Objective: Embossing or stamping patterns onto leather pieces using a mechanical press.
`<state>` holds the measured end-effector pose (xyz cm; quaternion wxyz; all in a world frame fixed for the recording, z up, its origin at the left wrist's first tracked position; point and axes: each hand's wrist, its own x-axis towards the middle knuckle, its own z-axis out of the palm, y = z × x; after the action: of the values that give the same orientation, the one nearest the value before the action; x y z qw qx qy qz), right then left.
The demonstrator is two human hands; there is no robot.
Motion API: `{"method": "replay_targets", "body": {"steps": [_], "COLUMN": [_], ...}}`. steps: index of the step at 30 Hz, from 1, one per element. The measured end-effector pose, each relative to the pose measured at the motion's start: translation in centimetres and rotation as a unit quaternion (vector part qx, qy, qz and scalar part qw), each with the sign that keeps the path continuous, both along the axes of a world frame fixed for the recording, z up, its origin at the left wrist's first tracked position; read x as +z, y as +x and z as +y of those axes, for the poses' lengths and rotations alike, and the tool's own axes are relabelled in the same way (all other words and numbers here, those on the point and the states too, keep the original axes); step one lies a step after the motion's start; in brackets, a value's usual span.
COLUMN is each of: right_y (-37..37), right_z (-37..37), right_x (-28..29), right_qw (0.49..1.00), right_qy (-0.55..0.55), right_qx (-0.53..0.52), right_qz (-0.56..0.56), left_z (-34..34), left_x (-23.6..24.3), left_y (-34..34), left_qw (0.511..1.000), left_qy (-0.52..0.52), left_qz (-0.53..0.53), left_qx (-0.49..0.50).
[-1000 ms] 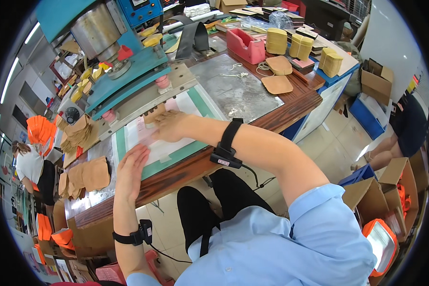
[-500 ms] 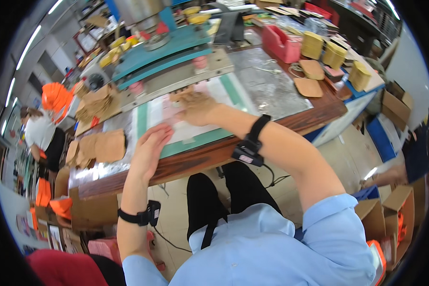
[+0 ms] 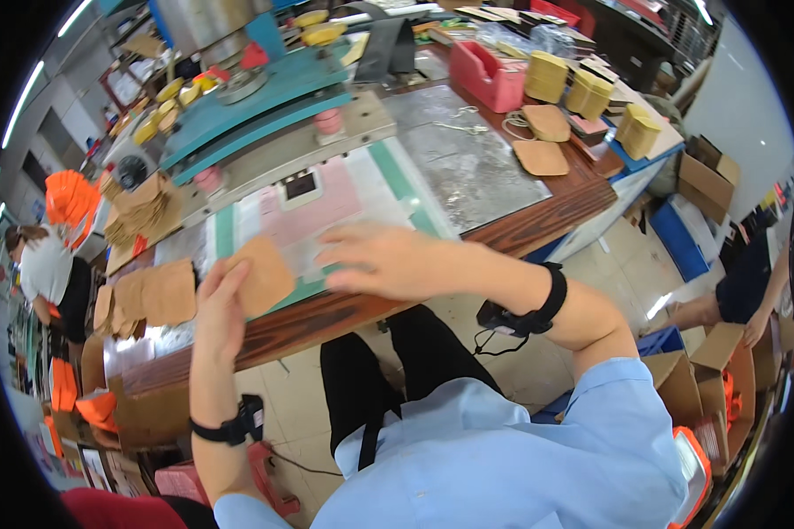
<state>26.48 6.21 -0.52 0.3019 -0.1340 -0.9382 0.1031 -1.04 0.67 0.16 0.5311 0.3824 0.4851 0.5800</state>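
Note:
Between the thumb and fingers of my left hand point(image 3: 223, 304) is a tan leather-like patch point(image 3: 267, 280) with rounded corners, raised over the table's front edge. My right hand point(image 3: 375, 260) is just right of the patch, fingers apart and slightly blurred, with nothing in it. Beyond both hands, a pale frame with a dark square point(image 3: 300, 185) lies on a pink sheet point(image 3: 326, 210). Under that sheet is a white mat with green bands point(image 3: 397, 176). Flat tan patches point(image 3: 163, 294) lie together left of my left hand.
A teal press point(image 3: 256, 110) stands over the far side of the mat. Stacked tan pieces point(image 3: 141, 212) sit at left. On the right are a metal plate point(image 3: 468, 167), loose patches point(image 3: 541, 158), a red bin point(image 3: 485, 78) and yellow stacks point(image 3: 588, 93). Another person point(image 3: 53, 273) is at far left.
My right hand has drawn back from the mat toward the table's front edge, uncovering the pink sheet and pale frame. My left hand, empty before, now holds a tan patch.

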Motion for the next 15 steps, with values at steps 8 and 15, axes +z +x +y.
{"method": "replay_targets", "body": {"steps": [8,15], "right_y": [19.7,22.2], "right_z": [5.2,5.9], "right_x": [1.0,0.9], "right_qw": [0.864,0.836], "right_qy": [-0.028,-0.155], "right_qx": [-0.499,-0.526], "right_qz": [-0.061,0.020], "left_z": [0.8,2.3], "left_x": [0.3,0.6], "left_y": [-15.6,-11.3], "left_qw": [0.890,0.836], "left_qy": [0.061,0.160], "left_qz": [0.419,0.510], "left_qx": [0.168,0.126]}}
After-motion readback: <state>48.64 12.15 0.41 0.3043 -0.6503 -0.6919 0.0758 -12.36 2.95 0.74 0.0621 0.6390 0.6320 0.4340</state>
